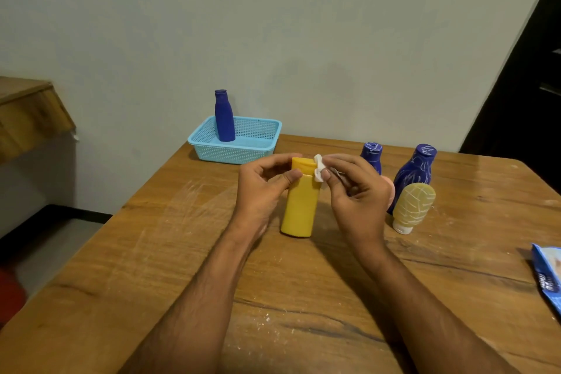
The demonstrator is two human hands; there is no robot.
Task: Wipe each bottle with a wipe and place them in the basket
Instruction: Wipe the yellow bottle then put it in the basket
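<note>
Left hand [264,188] grips the upright yellow bottle [299,206] near its cap; right hand [355,188] pinches the soft wipe [318,167]. Bottle looks light, stiff, probably smooth: best held mid-body.

Scratched wooden table [182,252] against a plain pale wall [273,24].

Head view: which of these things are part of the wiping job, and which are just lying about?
Job:
- yellow plastic bottle, held by left hand
- white wipe, pinched by right hand
- light blue mesh basket holding clean blue bottle
- two scribbled blue bottles
- scribbled cream tube
- blue wipes packet

Lying about:
- wooden cabinet top
</note>
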